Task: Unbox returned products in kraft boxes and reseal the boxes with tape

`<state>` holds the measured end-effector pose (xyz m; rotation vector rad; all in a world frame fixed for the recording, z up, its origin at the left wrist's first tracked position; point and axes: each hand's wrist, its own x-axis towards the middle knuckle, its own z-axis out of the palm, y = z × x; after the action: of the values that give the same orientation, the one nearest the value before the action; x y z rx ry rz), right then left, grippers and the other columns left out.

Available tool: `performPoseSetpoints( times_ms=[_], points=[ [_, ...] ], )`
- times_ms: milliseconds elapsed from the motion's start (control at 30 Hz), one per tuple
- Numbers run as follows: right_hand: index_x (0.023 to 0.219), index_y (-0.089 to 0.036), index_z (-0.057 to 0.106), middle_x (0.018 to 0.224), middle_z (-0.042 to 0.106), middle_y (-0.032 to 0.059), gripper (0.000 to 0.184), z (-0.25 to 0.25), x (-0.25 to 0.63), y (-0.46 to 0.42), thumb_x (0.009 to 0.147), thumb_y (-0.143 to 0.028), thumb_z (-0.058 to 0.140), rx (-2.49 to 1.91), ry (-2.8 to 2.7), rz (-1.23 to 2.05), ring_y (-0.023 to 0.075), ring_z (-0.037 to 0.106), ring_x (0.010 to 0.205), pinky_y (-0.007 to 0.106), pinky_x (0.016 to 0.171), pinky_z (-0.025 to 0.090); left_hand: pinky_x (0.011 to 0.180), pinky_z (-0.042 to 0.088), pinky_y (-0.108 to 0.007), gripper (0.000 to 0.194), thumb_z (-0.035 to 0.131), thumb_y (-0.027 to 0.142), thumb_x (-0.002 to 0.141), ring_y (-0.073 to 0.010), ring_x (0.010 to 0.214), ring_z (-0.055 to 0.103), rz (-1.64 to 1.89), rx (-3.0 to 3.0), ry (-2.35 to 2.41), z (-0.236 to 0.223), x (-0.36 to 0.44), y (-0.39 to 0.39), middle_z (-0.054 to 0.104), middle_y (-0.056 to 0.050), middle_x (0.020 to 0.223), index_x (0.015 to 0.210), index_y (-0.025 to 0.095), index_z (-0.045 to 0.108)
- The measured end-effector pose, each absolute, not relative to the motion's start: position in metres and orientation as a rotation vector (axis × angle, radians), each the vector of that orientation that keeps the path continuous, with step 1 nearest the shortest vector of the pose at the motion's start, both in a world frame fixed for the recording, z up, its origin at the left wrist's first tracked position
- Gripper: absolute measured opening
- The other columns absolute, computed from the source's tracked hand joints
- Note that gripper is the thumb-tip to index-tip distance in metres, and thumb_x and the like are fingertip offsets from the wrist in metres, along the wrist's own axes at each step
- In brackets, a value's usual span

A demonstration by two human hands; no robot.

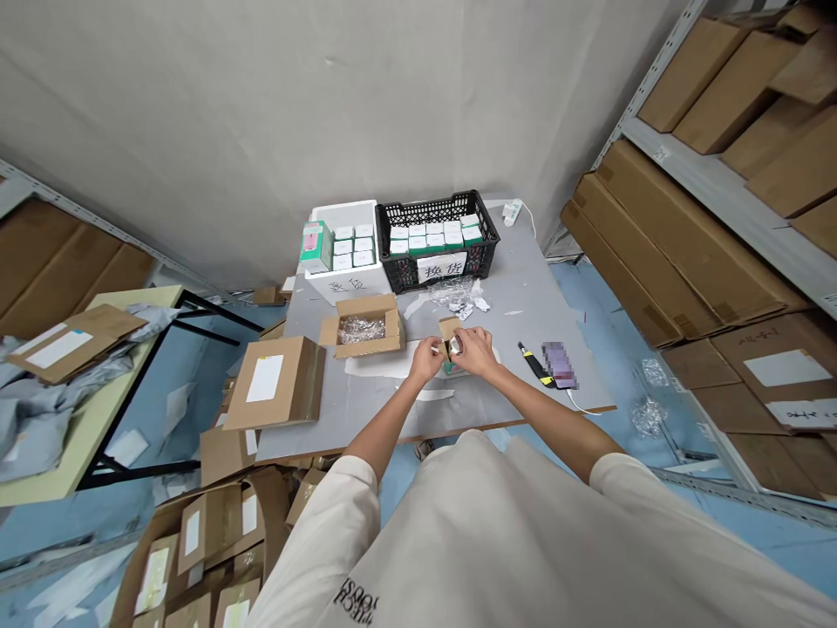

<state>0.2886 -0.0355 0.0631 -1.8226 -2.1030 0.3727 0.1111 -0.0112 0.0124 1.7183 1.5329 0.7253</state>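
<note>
In the middle of the table's front half stands a small box point(452, 370) with a green-and-white side and a raised brown cardboard flap point(448, 326). My left hand point(427, 359) is closed in a pinch at the left edge of this box. From the right, my right hand point(476, 351) curls around a shiny silver round object point(456, 345) at the box's opening. My fingers partly cover both the box and the object, so the object's kind does not show. White paper point(376, 365) lies under and beside the box.
An open carton point(393, 327) with bubble wrap and a closed carton point(265, 371) stand left. Behind are a white bin point(353, 283) and a black crate point(487, 253) holding small boxes. Crumpled plastic point(451, 290), a yellow-black cutter point(537, 366) and a phone point(560, 365) lie nearby.
</note>
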Motion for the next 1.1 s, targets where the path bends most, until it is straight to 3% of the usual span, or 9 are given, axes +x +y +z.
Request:
performPoseSetpoints(
  times_ms=[167, 300, 533, 633, 767, 1100],
  points=[
    [0.127, -0.019, 0.062, 0.118, 0.07, 0.0156, 0.047, 0.053, 0.28, -0.041, 0.084, -0.037, 0.069, -1.919, -2.157, 0.271, 0.0347, 0.046, 0.12, 0.049, 0.105, 0.023, 0.083, 0.055, -0.029, 0.049, 0.061, 0.002, 0.078, -0.0131, 0.073, 0.065, 0.759, 1.69, 1.515, 0.013, 0.11, -0.008, 0.07, -0.005, 0.108, 0.124, 0.02, 0.062],
    [0.122, -0.019, 0.064, 0.117, 0.07, 0.0157, 0.045, 0.05, 0.281, -0.04, 0.085, -0.043, 0.069, -1.958, -2.157, 0.322, 0.0356, 0.048, 0.118, 0.052, 0.106, 0.023, 0.081, 0.054, -0.029, 0.049, 0.061, 0.004, 0.079, -0.0126, 0.072, 0.065, 0.761, 1.676, 1.489, 0.014, 0.11, -0.008, 0.07, -0.004, 0.11, 0.125, 0.02, 0.06],
    [0.118, -0.021, 0.068, 0.124, 0.067, 0.0143, 0.032, 0.045, 0.312, -0.029, 0.091, -0.034, 0.057, -1.772, -1.861, 0.454, 0.0326, 0.054, 0.12, 0.052, 0.106, 0.036, 0.078, 0.054, -0.029, 0.037, 0.059, 0.017, 0.091, -0.0151, 0.078, 0.068, 0.806, 1.611, 1.471, 0.015, 0.106, -0.011, 0.071, -0.004, 0.105, 0.127, 0.023, 0.058],
    [0.113, -0.02, 0.068, 0.115, 0.069, 0.0128, 0.03, 0.034, 0.332, -0.024, 0.089, -0.029, 0.051, -1.758, -1.563, 0.606, 0.027, 0.063, 0.104, 0.048, 0.099, 0.047, 0.081, 0.053, -0.031, 0.03, 0.054, 0.023, 0.096, -0.0162, 0.079, 0.069, 0.783, 1.59, 1.515, 0.014, 0.102, -0.012, 0.072, -0.004, 0.103, 0.126, 0.023, 0.059],
    [0.103, -0.021, 0.067, 0.097, 0.072, 0.0057, 0.026, 0.019, 0.345, -0.02, 0.08, -0.029, 0.06, -1.717, -1.364, 0.871, 0.0202, 0.066, 0.081, 0.041, 0.088, 0.056, 0.084, 0.053, -0.032, 0.027, 0.06, 0.025, 0.093, -0.0176, 0.081, 0.069, 0.731, 1.574, 1.561, 0.011, 0.102, -0.011, 0.073, -0.005, 0.099, 0.12, 0.021, 0.063],
    [0.109, -0.019, 0.07, 0.099, 0.074, 0.0047, 0.037, 0.002, 0.33, -0.017, 0.072, -0.022, 0.071, -1.696, -1.334, 1.072, 0.0157, 0.069, 0.074, 0.037, 0.082, 0.06, 0.089, 0.055, -0.035, 0.046, 0.077, 0.025, 0.083, -0.0159, 0.078, 0.066, 0.678, 1.577, 1.581, 0.006, 0.125, -0.004, 0.067, -0.012, 0.118, 0.126, 0.015, 0.066]
  ],
)
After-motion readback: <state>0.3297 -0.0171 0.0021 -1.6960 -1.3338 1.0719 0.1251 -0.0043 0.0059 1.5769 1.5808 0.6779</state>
